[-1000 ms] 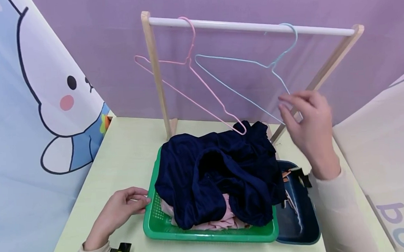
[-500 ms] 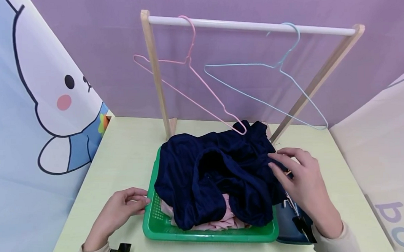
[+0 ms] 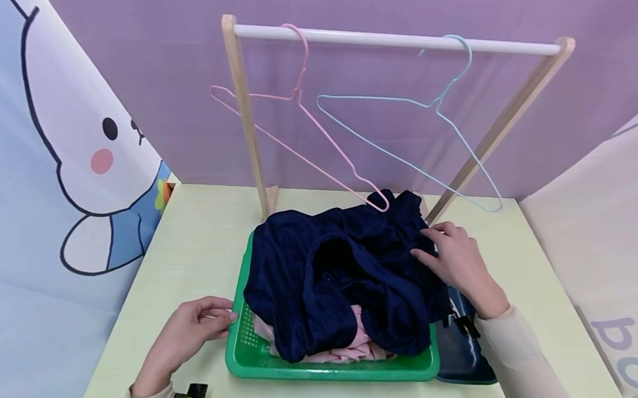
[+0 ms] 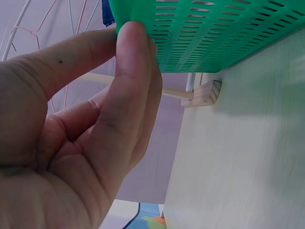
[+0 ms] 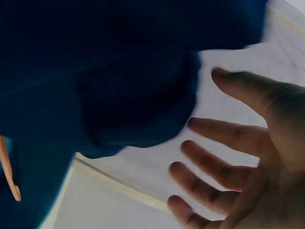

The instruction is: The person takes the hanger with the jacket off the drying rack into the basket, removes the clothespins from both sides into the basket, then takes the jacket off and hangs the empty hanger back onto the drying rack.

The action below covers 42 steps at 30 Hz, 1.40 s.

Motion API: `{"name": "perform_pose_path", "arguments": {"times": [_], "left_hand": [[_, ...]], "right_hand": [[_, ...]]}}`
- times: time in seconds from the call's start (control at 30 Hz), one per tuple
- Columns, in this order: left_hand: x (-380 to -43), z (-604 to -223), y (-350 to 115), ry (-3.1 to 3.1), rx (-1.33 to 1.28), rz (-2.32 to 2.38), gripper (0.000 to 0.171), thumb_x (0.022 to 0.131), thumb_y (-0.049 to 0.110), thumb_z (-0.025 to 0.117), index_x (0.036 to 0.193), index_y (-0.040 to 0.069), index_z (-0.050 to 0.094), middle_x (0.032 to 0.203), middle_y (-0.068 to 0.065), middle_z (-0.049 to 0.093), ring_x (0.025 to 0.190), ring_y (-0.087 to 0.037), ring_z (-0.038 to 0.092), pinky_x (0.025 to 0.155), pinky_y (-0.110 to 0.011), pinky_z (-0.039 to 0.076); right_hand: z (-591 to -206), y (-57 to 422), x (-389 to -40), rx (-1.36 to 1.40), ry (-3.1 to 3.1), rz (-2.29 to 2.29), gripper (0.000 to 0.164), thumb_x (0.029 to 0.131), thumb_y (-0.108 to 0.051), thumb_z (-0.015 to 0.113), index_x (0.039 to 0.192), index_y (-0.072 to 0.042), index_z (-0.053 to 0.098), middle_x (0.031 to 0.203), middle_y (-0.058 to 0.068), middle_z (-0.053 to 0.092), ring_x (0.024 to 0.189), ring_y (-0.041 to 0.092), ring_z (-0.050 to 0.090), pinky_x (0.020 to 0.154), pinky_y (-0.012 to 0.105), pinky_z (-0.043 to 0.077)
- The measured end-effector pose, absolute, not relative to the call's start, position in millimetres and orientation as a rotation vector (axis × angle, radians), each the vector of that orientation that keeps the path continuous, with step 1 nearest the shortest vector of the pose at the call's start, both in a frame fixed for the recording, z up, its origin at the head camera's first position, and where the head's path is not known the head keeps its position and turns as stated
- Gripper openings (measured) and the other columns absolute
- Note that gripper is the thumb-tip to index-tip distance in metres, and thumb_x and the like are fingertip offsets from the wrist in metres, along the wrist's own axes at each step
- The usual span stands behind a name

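A green plastic basket [image 3: 333,375] with slotted walls holds a dark navy garment [image 3: 296,272] heaped over pink cloth [image 3: 354,350]. My left hand [image 3: 196,325] pinches the basket's left rim between thumb and fingers; the left wrist view shows this grip close up. At the garment's right edge is my right hand [image 3: 457,261], its fingers spread and thumb apart. The right wrist view shows this hand [image 5: 248,162] beside the hanging navy cloth, with nothing between thumb and fingers. Whether the fingertips touch the cloth I cannot tell.
Behind the basket stands a wooden rack with a white rail [image 3: 375,38]. A pink hanger [image 3: 344,155] and a light blue hanger [image 3: 381,141] hang from it. A dark blue tray [image 3: 463,360], holding small clips, sits right of the basket, partly covered by cloth and my arm.
My right hand has let go of the blue hanger and come down to the garment's right side. The hanger has swung on the rail. My left hand keeps its place on the basket.
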<state>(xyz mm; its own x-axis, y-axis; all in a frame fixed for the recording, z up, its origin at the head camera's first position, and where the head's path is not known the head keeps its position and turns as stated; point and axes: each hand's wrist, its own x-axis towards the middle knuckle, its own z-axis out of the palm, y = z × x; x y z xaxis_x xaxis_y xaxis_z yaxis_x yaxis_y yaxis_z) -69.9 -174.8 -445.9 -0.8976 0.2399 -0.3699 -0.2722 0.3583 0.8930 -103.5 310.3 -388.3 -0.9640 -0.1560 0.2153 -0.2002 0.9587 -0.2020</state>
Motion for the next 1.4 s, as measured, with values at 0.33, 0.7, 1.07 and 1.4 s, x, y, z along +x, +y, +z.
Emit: {"name": "perform_pose_path", "arguments": {"times": [0.33,0.7,1.07,1.4], "left_hand": [[-69.2,-443.9,-173.9,2.148,-0.046,1.579,0.033,0.097,0.01,0.067,0.123,-0.01,0.061,0.102,-0.011,0.07,0.082,-0.026,0.07,0.073,-0.039,0.06],[-70.5,-446.2,-175.7,2.127,-0.029,1.587,0.038,0.097,0.012,0.066,0.126,-0.011,0.059,0.103,-0.013,0.071,0.084,-0.026,0.072,0.074,-0.039,0.06],[-71.6,-446.8,-175.9,2.135,-0.011,1.576,0.039,0.098,0.014,0.066,0.128,-0.011,0.059,0.104,-0.013,0.072,0.083,-0.025,0.072,0.074,-0.039,0.06],[-70.4,-444.2,-176.4,2.146,-0.004,1.568,0.038,0.099,0.013,0.064,0.127,-0.012,0.059,0.103,-0.013,0.072,0.083,-0.025,0.072,0.075,-0.039,0.06]], "right_hand": [[-402.7,310.6,-120.7,0.243,-3.012,0.249,0.02,0.093,-0.021,0.072,0.099,-0.003,0.076,0.118,0.02,0.061,0.102,0.047,0.055,0.075,0.064,0.046],[-398.5,298.8,-111.7,0.325,-2.799,0.376,0.015,0.09,-0.012,0.069,0.092,0.003,0.071,0.114,0.017,0.063,0.098,0.044,0.055,0.07,0.06,0.045],[-359.6,249.0,-85.7,0.674,-2.44,0.416,0.013,0.086,-0.009,0.07,0.089,0.003,0.068,0.113,0.018,0.062,0.094,0.043,0.057,0.068,0.058,0.046],[-353.8,193.3,-75.7,0.833,-2.432,0.431,0.011,0.088,-0.008,0.07,0.092,0.0,0.065,0.12,0.017,0.059,0.101,0.041,0.056,0.073,0.057,0.047]]}}
